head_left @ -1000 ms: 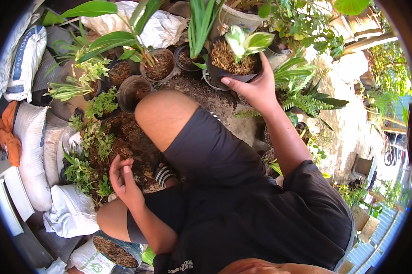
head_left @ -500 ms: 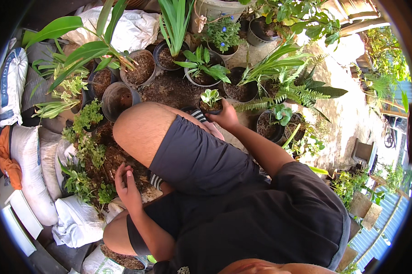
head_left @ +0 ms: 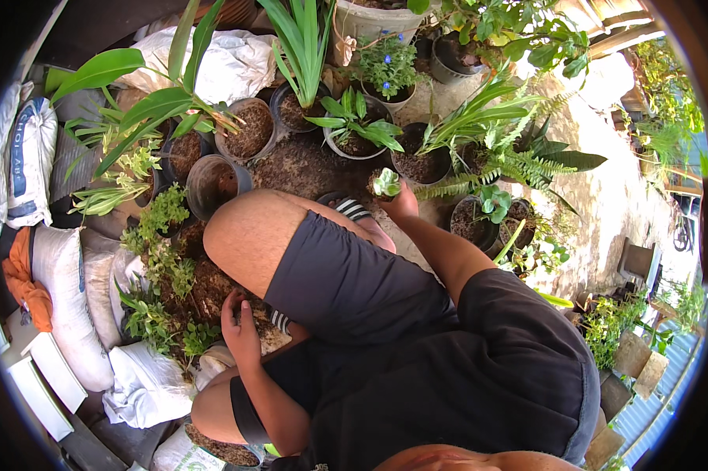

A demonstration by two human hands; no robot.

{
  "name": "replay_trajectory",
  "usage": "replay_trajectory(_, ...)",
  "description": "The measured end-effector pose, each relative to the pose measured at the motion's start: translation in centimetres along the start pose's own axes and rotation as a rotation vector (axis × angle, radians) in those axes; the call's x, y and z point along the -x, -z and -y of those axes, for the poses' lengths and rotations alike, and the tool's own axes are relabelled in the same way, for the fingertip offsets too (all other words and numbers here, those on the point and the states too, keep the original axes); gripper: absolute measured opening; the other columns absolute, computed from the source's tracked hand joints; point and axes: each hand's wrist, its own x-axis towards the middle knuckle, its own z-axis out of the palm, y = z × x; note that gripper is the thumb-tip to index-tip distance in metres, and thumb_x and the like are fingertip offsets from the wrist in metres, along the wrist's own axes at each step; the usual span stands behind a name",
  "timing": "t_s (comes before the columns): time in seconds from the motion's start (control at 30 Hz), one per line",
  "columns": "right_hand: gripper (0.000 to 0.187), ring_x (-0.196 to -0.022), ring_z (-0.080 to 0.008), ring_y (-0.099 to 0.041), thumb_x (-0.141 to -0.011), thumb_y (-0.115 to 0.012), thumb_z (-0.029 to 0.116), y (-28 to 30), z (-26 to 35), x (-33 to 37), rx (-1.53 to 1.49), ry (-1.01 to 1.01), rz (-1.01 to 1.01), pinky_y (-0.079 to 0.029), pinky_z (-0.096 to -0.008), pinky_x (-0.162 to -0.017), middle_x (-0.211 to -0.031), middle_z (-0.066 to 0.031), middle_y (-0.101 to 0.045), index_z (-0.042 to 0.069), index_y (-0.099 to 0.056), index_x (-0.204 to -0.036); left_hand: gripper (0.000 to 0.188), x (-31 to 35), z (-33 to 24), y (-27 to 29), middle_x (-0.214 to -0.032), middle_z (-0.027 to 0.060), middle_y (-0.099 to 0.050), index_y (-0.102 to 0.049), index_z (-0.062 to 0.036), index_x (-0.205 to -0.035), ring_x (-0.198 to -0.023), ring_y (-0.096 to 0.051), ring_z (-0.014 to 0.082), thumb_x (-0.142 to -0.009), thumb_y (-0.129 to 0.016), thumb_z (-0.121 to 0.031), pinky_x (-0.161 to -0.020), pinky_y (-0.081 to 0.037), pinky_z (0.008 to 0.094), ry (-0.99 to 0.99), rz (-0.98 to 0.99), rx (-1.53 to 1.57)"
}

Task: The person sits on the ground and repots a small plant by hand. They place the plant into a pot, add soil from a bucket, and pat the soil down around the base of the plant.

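My right hand (head_left: 402,203) is closed around a small potted plant (head_left: 385,184) with pale green-and-white leaves, lifted just past my raised knee. The plant leans over, and most of its pot is hidden by the fingers. Beside my shin, my left hand (head_left: 242,328) hangs with fingers loosely bent and apart, holding nothing. Loose brown soil (head_left: 210,292) lies on the ground near it. An empty-looking dark plastic pot (head_left: 215,187) stands beyond my knee.
Several potted plants form an arc ahead, including a leafy pot (head_left: 361,134) and one with blue flowers (head_left: 387,69). White sacks (head_left: 65,302) and an orange cloth (head_left: 27,281) lie at the left. A fern (head_left: 507,168) spreads toward the right.
My right hand has tipped the small potted plant over to the left and raised it slightly. The whole view has shifted a little; my left hand keeps its loose pose.
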Motion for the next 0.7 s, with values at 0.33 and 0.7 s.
replay_trajectory(0.33,0.086,-0.122,-0.0357,-0.061,-0.071,-0.091,0.024,-0.2,-2.6,0.0,0.043,-0.115,0.158,-0.048,-0.0443,-0.104,-0.131,-0.0222,-0.062,0.003,-0.044,-0.141,0.048,0.5,-2.1,0.0,-0.137,0.0130,-0.063,-0.057,-0.0115,-0.142,-0.129,-0.059,0.0310,-0.097,-0.064,-0.026,-0.122,-0.018,0.0567,-0.097,0.141,-0.307)
replay_trajectory(0.7,0.045,-0.127,-0.0263,-0.057,-0.099,-0.055,0.027,19.1,19.7,8.4,-0.204,0.336,0.306,-0.043,-0.0409,-0.108,-0.137,-0.0160,-0.062,-0.001,-0.060,-0.135,0.049,2.8,0.4,-3.7,-0.135,0.0144,-0.063,-0.058,-0.0092,-0.139,-0.124,-0.061,0.0337,-0.103,-0.053,-0.043,-0.113,-0.034,0.0485,0.132,-0.007,0.368)
